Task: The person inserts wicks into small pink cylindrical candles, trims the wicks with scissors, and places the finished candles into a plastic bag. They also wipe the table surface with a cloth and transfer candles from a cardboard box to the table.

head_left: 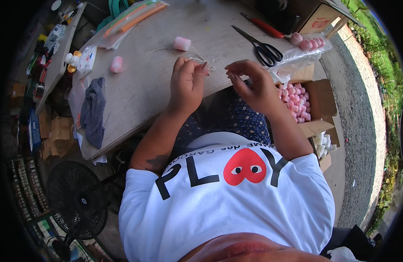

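Note:
My left hand (pixel 187 83) is closed in a pinch on a thin white string (pixel 197 60), whose loops and loose ends show around the fingertips. Facing it a short way off, my right hand (pixel 251 83) has its thumb and forefinger brought together; whatever lies between them is too small to make out. Just beyond my left hand, a pink-and-white cylinder (pixel 182 43) lies on the table with the string running from it. Farther left rests a second pink cylinder (pixel 117 64), and a faint line of string leads toward it.
Black-handled scissors (pixel 268 53) and red-handled pliers (pixel 267 27) lie at the far right of the table (pixel 144 87). Pink cylinders sit on clear plastic (pixel 293 59); many more fill a cardboard box (pixel 321 98) below. A grey cloth (pixel 94 113) lies left, above a black fan (pixel 77 201).

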The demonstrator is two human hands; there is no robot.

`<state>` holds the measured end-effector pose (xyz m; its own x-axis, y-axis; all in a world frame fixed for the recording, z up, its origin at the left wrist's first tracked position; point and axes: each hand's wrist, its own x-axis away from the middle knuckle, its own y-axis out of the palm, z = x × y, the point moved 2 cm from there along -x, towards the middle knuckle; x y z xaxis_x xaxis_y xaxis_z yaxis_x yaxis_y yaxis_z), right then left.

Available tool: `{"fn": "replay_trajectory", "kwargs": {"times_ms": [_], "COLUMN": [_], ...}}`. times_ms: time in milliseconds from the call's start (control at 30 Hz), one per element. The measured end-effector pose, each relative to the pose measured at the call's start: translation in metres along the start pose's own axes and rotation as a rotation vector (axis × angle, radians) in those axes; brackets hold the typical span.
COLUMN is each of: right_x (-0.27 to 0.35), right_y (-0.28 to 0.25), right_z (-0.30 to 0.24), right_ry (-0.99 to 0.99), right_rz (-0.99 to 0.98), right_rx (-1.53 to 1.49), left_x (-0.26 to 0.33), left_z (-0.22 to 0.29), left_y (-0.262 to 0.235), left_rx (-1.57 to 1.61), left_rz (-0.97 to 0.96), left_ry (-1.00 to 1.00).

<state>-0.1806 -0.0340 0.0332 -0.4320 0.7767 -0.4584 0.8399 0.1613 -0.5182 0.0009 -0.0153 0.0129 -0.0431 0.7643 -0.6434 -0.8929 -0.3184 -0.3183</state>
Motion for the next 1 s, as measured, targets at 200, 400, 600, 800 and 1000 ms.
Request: {"fn": "replay_trajectory", "kwargs": {"times_ms": [200, 400, 600, 800, 1000], "right_x": [-0.008, 0.0, 0.013, 0.019, 0.02], "right_y": [-0.001, 0.0, 0.0, -0.005, -0.019], "right_z": [-0.012, -0.007, -0.009, -0.009, -0.017], "right_ry": [-0.144, -0.2, -0.217, -0.248, -0.193], "right_rz": [-0.084, -0.116, -0.103, -0.077, 0.014], "right_rx": [0.06, 0.238, 0.204, 0.191, 0.097], "left_x": [0.002, 0.003, 0.014, 0.013, -0.049], "left_z": [0.009, 0.009, 0.0, -0.001, -0.021], "left_y": [0.01, 0.007, 0.0, -0.005, -0.038], "left_rx": [-0.035, -0.05, -0.089, 0.006, -0.457], "left_rz": [-0.1, -0.207, -0.292, -0.428, -0.577], "left_ry": [0.146, 0.215, 0.205, 0.065, 0.148]}}
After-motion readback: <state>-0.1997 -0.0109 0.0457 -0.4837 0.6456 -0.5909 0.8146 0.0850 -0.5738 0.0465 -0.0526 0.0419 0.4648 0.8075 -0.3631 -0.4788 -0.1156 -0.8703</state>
